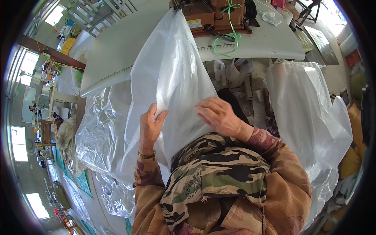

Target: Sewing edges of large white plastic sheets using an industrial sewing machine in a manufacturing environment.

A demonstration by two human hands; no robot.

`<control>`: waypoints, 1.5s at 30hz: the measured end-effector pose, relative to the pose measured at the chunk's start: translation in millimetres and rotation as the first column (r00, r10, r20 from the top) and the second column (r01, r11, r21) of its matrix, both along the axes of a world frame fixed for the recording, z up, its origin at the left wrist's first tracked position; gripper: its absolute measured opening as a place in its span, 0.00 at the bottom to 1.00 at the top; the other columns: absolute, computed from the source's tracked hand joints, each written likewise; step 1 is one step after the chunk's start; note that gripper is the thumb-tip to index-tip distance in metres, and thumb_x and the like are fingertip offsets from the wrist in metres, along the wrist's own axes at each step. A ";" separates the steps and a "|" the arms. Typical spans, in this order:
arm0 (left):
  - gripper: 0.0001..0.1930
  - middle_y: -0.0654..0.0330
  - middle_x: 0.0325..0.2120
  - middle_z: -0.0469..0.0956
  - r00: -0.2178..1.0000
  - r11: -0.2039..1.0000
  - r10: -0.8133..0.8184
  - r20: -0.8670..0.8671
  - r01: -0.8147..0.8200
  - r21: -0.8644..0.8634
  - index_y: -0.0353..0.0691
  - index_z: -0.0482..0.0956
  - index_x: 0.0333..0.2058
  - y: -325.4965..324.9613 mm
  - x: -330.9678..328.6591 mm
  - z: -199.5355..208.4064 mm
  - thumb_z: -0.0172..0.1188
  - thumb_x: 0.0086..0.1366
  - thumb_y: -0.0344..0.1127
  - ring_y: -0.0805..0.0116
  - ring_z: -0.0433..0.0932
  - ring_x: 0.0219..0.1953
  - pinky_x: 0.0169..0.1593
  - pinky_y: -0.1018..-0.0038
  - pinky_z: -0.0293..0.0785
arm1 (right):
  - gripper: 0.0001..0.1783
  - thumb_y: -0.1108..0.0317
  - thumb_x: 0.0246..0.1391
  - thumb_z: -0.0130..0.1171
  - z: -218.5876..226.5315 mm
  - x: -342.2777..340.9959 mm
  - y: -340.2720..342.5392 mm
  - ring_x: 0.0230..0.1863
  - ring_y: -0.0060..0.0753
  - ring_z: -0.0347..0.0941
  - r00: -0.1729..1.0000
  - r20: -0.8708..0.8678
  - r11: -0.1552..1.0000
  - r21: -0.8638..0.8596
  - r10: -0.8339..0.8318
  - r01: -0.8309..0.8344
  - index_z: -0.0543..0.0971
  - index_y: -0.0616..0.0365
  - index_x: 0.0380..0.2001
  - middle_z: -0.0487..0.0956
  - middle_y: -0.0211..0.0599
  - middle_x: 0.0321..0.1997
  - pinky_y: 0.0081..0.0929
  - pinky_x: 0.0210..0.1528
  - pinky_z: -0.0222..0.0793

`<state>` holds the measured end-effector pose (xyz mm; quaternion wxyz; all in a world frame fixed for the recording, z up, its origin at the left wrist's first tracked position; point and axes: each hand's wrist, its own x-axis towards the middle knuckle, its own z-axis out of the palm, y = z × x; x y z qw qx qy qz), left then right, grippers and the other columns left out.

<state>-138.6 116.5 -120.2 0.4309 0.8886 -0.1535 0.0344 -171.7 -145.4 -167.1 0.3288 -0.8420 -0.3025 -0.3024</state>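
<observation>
A translucent white plastic sheet (176, 70) hangs in long folds from the head of a brown sewing machine (223, 17) down toward my lap. A fold of it is pinched between the thumb and fingers of my left hand (149, 126), on the sheet's left part. My right hand (220, 116) is at the sheet's right edge, its fingers bent and close together. Its fingertips look slightly blurred, and whether they grip the plastic cannot be made out. Where the sheet meets the machine, only its gathered tip shows.
The machine stands on a pale table (117, 51) with a ruler strip along its front edge. Green string (231, 37) dangles from the machine. More plastic sheeting lies at left (102, 133) and hangs over the table's right end (301, 102). Bags (237, 72) sit below the table.
</observation>
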 end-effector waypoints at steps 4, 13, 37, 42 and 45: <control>0.10 0.49 0.18 0.68 0.994 0.997 0.040 0.105 -0.047 0.064 0.34 0.70 0.33 -6.9 -5.6 6.3 0.61 0.67 0.32 0.58 0.63 0.17 0.24 0.71 0.66 | 0.21 0.65 0.54 0.66 -0.2 5.5 22.8 0.45 0.46 0.77 0.841 -0.527 0.985 0.035 -0.126 0.169 0.73 0.60 0.48 0.77 0.44 0.44 0.38 0.45 0.74; 0.08 0.47 0.19 0.70 0.983 0.994 0.007 0.184 -0.026 0.103 0.34 0.71 0.36 -10.4 -4.5 16.4 0.59 0.68 0.32 0.51 0.66 0.18 0.24 0.69 0.66 | 0.21 0.61 0.55 0.64 12.5 26.2 27.2 0.36 0.41 0.75 0.987 -0.150 0.960 -0.278 -0.062 0.018 0.73 0.57 0.49 0.76 0.41 0.33 0.38 0.38 0.69; 0.09 0.68 0.21 0.67 0.999 0.976 -0.027 -0.020 0.022 -0.216 0.33 0.71 0.35 4.9 -0.4 20.5 0.59 0.69 0.33 0.82 0.60 0.24 0.26 0.81 0.59 | 0.18 0.66 0.54 0.64 21.3 32.0 35.5 0.35 0.38 0.73 0.993 -0.073 0.984 -0.154 -0.097 0.085 0.74 0.59 0.46 0.75 0.38 0.30 0.35 0.38 0.66; 0.08 0.68 0.22 0.69 1.000 0.969 -0.025 -0.014 0.021 -0.244 0.33 0.73 0.35 6.2 -0.6 24.9 0.59 0.68 0.32 0.81 0.61 0.24 0.27 0.81 0.60 | 0.19 0.57 0.55 0.63 42.7 64.8 36.1 0.31 0.38 0.76 0.987 -0.084 0.846 -0.528 -0.134 0.070 0.75 0.60 0.43 0.76 0.37 0.23 0.34 0.36 0.65; 0.08 0.67 0.21 0.69 1.000 0.979 -0.029 0.011 0.030 -0.202 0.34 0.74 0.34 7.0 0.9 28.0 0.59 0.68 0.32 0.81 0.63 0.24 0.27 0.80 0.61 | 0.20 0.54 0.55 0.62 54.5 85.7 31.0 0.30 0.39 0.77 0.973 -0.163 0.805 -0.592 -0.165 0.037 0.75 0.60 0.41 0.77 0.40 0.23 0.36 0.34 0.66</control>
